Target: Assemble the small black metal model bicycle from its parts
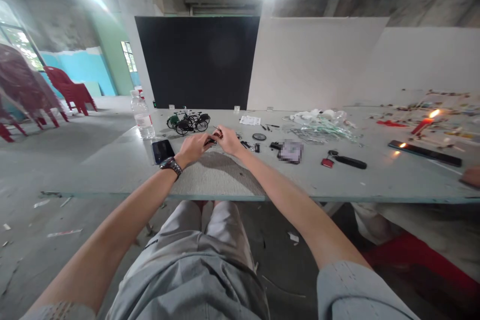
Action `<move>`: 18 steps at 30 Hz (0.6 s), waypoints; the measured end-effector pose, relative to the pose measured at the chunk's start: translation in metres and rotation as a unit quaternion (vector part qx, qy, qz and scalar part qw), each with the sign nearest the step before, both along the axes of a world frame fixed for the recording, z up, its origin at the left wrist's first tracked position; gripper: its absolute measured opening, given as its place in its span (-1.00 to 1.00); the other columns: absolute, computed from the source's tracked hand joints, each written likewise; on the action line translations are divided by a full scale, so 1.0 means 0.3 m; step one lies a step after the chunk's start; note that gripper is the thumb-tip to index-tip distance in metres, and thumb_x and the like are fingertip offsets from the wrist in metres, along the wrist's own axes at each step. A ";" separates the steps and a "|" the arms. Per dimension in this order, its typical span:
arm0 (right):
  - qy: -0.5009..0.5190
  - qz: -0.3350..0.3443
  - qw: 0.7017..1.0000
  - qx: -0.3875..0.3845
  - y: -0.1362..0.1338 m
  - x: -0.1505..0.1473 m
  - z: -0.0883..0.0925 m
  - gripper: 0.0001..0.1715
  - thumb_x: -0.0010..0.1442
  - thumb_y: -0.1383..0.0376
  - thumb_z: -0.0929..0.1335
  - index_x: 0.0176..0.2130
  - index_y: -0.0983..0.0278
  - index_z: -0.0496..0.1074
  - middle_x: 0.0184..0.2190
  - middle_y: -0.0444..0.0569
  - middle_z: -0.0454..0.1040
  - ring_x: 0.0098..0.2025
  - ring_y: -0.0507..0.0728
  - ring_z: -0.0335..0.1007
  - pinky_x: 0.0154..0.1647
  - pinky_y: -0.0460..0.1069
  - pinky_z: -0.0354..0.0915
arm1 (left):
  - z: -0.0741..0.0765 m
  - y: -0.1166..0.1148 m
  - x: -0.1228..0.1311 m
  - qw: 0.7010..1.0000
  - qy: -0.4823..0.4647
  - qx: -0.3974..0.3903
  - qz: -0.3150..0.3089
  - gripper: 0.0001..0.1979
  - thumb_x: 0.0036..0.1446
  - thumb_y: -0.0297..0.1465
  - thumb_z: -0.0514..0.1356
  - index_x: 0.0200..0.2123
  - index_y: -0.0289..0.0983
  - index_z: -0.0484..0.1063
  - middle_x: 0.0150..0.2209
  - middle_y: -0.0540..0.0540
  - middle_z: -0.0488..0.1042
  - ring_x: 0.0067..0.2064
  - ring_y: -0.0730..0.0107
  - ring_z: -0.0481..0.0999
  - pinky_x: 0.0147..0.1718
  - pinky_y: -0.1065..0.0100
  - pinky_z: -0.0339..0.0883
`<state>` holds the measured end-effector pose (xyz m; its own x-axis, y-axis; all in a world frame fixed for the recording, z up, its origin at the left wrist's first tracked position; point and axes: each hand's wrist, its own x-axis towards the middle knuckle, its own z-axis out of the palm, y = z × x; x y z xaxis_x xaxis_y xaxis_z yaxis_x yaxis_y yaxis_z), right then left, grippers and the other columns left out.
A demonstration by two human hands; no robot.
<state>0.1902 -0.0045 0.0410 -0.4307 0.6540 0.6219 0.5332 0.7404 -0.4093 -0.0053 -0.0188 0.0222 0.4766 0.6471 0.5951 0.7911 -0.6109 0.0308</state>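
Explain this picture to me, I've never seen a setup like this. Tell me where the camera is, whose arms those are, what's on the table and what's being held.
There is no machine here. This is a single view from a camera worn on a person's head, looking forward and down, so their own arms reach in from the bottom of the frame. Their left hand, wearing a wristwatch, and their right hand meet above a long pale table. Between their fingers they hold a small dark object, too small to identify. Nearby on the table are a smartphone, miniature model bicycles and a plastic water bottle. Farther right, a lit red candle stands among scattered bits.
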 end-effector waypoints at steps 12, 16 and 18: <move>-0.051 -0.034 0.998 0.022 0.004 0.000 0.003 -0.67 0.29 0.22 0.27 -0.41 0.16 0.00 -0.54 -0.17 0.21 -0.49 0.07 0.11 -0.38 -0.01 -0.05 | 0.006 -0.028 0.044 0.970 0.200 0.120 0.071 -0.62 0.46 -0.27 -0.01 -0.12 -0.34 0.55 -0.19 -0.29 0.58 -0.07 0.02 0.51 -0.16 0.10 0.22; -0.048 -0.030 0.998 0.019 0.013 0.004 0.006 -0.64 0.26 0.21 0.28 -0.42 0.16 -0.02 -0.55 -0.20 0.19 -0.51 0.05 0.07 -0.38 -0.02 -0.05 | 0.001 -0.022 0.052 0.971 0.197 0.115 0.069 -0.65 0.43 -0.30 0.04 -0.11 -0.37 0.57 -0.17 -0.34 0.59 -0.05 0.01 0.51 -0.13 0.11 0.19; -0.051 -0.034 0.998 0.018 0.014 0.007 0.008 -0.64 0.27 0.21 0.28 -0.42 0.16 -0.03 -0.56 -0.20 0.17 -0.52 0.05 0.07 -0.38 -0.02 -0.05 | -0.003 -0.015 0.054 0.971 0.201 0.110 0.069 -0.64 0.44 -0.30 0.03 -0.11 -0.38 0.58 -0.15 -0.36 0.59 -0.03 -0.02 0.51 -0.13 0.10 0.19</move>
